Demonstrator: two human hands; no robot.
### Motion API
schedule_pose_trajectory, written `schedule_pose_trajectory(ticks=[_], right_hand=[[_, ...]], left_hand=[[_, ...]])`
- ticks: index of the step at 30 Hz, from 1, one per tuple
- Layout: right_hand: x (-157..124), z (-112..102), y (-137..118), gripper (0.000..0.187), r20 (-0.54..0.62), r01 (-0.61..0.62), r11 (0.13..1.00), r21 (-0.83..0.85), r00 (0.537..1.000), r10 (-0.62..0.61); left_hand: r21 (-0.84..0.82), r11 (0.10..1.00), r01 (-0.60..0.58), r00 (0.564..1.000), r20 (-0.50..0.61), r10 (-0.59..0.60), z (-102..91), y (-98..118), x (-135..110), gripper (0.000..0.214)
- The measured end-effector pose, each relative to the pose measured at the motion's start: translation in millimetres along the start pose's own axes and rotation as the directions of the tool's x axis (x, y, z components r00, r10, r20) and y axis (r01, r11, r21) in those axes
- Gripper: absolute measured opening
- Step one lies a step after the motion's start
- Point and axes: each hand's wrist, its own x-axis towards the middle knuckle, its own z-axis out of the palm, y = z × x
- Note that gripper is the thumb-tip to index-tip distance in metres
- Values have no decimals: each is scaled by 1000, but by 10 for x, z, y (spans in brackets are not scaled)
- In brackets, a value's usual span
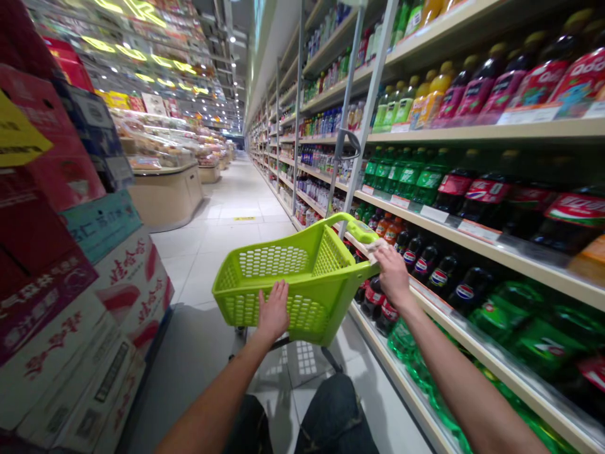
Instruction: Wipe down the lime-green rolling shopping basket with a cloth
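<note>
A lime-green plastic shopping basket [283,265] on a wheeled frame stands tilted in front of me in a store aisle, and it looks empty inside. My left hand [273,311] lies on the basket's near rim with the fingers curled over the edge. My right hand [391,269] is closed around the basket's right corner next to its green handle [352,228]. A grey pull handle [347,140] rises behind the basket. My knees in dark trousers show at the bottom.
Shelves of soft-drink bottles [472,189] run along the right, close to the basket. Stacked cardboard boxes [70,284] line the left. A pale tiled aisle [231,214] stretches ahead, with display counters [165,189] at the far left.
</note>
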Motion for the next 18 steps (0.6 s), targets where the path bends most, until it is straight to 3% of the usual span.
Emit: schedule_pose_trajectory(ticks=[2,7,9,11,14,18], right_hand=[[-13,-27,4,41,-22,-28,1000,-8,999,28],[-187,151,-408,35,113,218,964,150,965,-235],[-185,143,-388,35,103,186,972,147,974,-202],[-143,104,-275,38,53,82,992,96,995,-87],[-118,156,-270,40,12,12,997,77,1000,-13],[-216,420,-663,36,49,224,964,142,971,-233]], left_hand=[[-11,1000,18,1000,-2,-18,0,39,3,73],[-13,1000,12,1000,-15,-12,-10,4,7,72],[-3,997,72,997,-22,-72,-8,-74,-3,71],[8,992,129,992,-21,-128,0,-144,-17,71],[12,989,144,990,-6,-144,18,-181,-29,72],[4,991,137,991,0,-137,15,-191,-32,73]])
